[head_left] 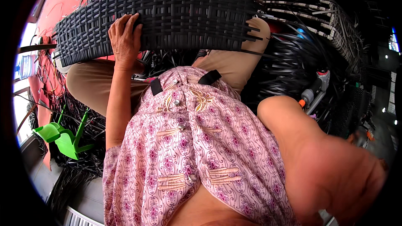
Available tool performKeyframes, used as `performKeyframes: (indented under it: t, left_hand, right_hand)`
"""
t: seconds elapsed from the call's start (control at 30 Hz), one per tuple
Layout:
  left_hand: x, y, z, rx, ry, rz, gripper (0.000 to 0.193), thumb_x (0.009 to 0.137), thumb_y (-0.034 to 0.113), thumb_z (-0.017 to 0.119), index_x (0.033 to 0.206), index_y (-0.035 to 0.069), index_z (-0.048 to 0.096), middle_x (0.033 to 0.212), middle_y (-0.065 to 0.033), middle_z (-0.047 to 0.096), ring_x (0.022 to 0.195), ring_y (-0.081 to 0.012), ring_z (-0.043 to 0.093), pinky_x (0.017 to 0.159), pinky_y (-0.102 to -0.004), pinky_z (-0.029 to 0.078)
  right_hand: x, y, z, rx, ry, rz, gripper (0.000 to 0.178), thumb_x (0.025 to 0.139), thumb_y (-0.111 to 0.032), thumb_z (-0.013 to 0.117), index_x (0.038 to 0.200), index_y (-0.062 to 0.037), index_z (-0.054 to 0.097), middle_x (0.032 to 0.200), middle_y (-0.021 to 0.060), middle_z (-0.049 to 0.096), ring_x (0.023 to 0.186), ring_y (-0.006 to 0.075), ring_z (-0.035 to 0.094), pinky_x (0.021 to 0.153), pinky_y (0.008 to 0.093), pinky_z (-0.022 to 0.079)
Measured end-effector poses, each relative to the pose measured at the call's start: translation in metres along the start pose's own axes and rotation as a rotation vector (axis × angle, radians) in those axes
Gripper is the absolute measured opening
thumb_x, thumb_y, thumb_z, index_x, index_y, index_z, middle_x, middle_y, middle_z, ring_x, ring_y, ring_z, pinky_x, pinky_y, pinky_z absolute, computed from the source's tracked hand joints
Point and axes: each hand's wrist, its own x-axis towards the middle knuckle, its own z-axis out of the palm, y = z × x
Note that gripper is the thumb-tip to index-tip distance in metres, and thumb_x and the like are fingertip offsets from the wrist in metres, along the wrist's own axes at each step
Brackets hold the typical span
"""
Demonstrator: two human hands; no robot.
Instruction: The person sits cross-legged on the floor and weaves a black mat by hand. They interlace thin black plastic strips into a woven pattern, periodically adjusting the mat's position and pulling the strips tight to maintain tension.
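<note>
A long, curved black woven panel [192, 16] of flat plastic strips lies across my knees, with loose strip ends sticking out at its right end. My left hand [125, 37] rests on its left part, palm down, fingers slightly bent and spread over the weave. At the lower right, my right hand [347, 180] is raised close to the camera, away from the panel. It is blurred and its fingers cannot be made out. A small pale metallic bit [326, 217] shows below it; whether the hand holds it is unclear.
A grey and orange handheld tool [312, 92] lies at the right beside a heap of black strips [289, 62]. A partly woven frame [331, 16] stands at the back right. At the left is a bright green plastic object with legs [67, 140], among more strips.
</note>
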Motion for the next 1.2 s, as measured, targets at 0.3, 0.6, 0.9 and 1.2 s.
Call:
performKeyframes:
  t: [0.3, 0.6, 0.9, 1.2]
  left_hand:
    - [0.009, -0.013, 0.016, 0.027, -0.006, -0.014, 0.031, 0.098, 0.023, 0.065, 0.128, 0.016, 0.068, 0.128, -0.0074, 0.062, 0.123, -0.0281, 0.055, 0.108, -0.0426, 0.038]
    - [0.005, -0.025, 0.015, 0.041, -0.008, 0.087, 0.031, 0.1, 0.023, 0.062, 0.128, 0.011, 0.068, 0.127, -0.0095, 0.064, 0.121, -0.0289, 0.056, 0.107, -0.0433, 0.038]
    - [0.003, -0.022, 0.008, 0.067, -0.048, 0.065, 0.033, 0.103, 0.022, 0.058, 0.13, 0.006, 0.067, 0.128, -0.0154, 0.062, 0.12, -0.0326, 0.054, 0.107, -0.0467, 0.038]
    - [0.007, -0.015, 0.006, 0.135, -0.154, -0.009, 0.038, 0.106, 0.026, 0.051, 0.132, 0.001, 0.063, 0.134, -0.0195, 0.056, 0.127, -0.0347, 0.05, 0.11, -0.0476, 0.038]
  right_hand:
    - [-0.215, -0.002, -0.073, -0.605, 0.296, 1.077, 0.023, 0.104, -0.013, 0.05, 0.098, 0.0031, 0.066, 0.09, 0.0078, 0.064, 0.073, 0.0113, 0.06, 0.067, 0.0248, 0.048]
    - [-0.364, -0.068, -0.098, -0.783, 0.594, 1.723, 0.027, 0.101, -0.025, 0.063, 0.085, -0.0037, 0.068, 0.068, -0.0012, 0.057, 0.061, 0.0078, 0.049, 0.056, 0.0251, 0.04]
    - [-0.235, 0.262, -0.257, -0.259, 0.999, 1.119, 0.026, 0.098, -0.017, 0.063, 0.116, 0.001, 0.066, 0.09, 0.0065, 0.069, 0.073, 0.0155, 0.067, 0.067, 0.0295, 0.057]
    - [-0.665, 0.277, -0.425, -1.217, 0.39, 2.222, 0.02, 0.084, -0.025, 0.075, 0.095, -0.0087, 0.071, 0.091, 0.0081, 0.073, 0.08, 0.025, 0.072, 0.069, 0.0409, 0.059]
